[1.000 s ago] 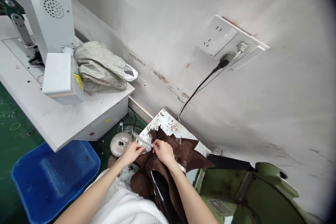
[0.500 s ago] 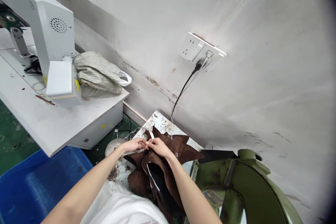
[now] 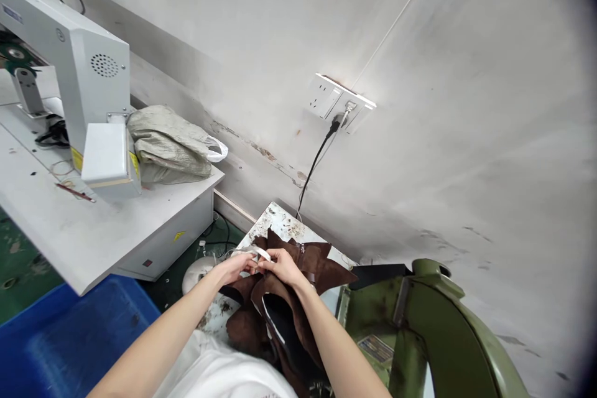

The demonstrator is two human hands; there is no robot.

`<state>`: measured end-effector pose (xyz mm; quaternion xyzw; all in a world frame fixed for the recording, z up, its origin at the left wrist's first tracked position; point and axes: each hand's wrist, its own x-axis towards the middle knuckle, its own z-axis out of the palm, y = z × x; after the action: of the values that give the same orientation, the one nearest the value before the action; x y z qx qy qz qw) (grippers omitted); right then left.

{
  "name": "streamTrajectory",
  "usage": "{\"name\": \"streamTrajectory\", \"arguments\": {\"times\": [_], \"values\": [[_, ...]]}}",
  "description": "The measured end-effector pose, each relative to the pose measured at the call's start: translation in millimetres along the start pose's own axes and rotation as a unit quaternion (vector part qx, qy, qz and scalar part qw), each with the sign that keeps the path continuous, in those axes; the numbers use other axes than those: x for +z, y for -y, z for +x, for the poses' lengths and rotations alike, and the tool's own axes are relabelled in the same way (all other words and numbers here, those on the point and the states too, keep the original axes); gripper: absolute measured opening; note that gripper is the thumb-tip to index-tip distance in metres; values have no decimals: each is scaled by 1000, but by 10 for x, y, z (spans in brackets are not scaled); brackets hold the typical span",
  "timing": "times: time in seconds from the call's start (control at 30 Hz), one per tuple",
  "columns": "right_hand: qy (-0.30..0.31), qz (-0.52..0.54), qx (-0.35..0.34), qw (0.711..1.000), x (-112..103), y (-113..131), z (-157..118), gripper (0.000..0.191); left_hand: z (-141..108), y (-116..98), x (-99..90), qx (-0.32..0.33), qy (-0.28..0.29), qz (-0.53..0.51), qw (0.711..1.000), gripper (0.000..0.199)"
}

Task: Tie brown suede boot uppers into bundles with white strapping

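Observation:
In the head view, my left hand (image 3: 237,266) and my right hand (image 3: 283,267) meet over a pile of brown suede pieces (image 3: 284,298). A narrow white strip (image 3: 262,253) loops over between them. The fingers of my right hand pinch the strip near one end. My left hand is closed beside it, its fingertips against the strip; what else they may hold is hidden. Some suede pieces are pointed and stick out behind my hands, one with a small metal buckle (image 3: 302,248). Nearer to me, curved pieces with dark lining hang toward my lap.
A littered white tabletop (image 3: 275,217) lies beneath the suede. At left stand a white machine (image 3: 100,68) on its table, a grey cloth bundle (image 3: 172,143) and a blue bin (image 3: 88,336). A green machine (image 3: 448,329) is at right. Cords run from a wall socket (image 3: 342,104).
My head view has shifted slightly. The loop of white strip has flattened and lies lower across my fingers; my left hand has drawn slightly away from the right.

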<state>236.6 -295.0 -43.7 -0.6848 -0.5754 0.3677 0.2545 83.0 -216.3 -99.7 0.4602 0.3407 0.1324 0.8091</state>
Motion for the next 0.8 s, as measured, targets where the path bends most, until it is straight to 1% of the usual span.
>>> {"name": "streamTrajectory", "arguments": {"times": [0.07,0.13,0.2,0.27,0.33,0.4,0.5,0.57,0.63,0.73,0.8], "values": [[-4,4,-5,1000,-13,23,-21,25,23,-21,41,-13,-18,-45,999,17],[-10,9,-16,1000,-30,65,-49,27,62,-35,123,-9,-59,-90,994,19],[-21,20,-33,999,-47,119,-91,32,93,-38,226,22,-107,-140,984,21],[-44,26,-54,997,-65,179,-156,37,99,-29,327,68,-144,-189,969,24],[-78,20,-82,993,-85,240,-246,38,76,-11,407,104,-162,-224,955,26],[-109,3,-103,989,-114,293,-361,36,33,9,461,121,-167,-241,948,29],[-149,-24,-90,984,-172,340,-563,32,-56,15,513,145,-164,-237,946,31],[-188,-22,-61,980,-193,337,-690,25,-127,-20,556,175,-154,-221,947,32],[-222,3,-28,975,-175,308,-780,20,-202,-102,625,207,-137,-194,949,31],[-251,37,-12,967,-76,238,-811,20,-290,-313,793,239,-86,-130,958,24],[-263,53,-20,963,-3,196,-782,18,-322,-475,928,269,-33,-40,962,18]]}}
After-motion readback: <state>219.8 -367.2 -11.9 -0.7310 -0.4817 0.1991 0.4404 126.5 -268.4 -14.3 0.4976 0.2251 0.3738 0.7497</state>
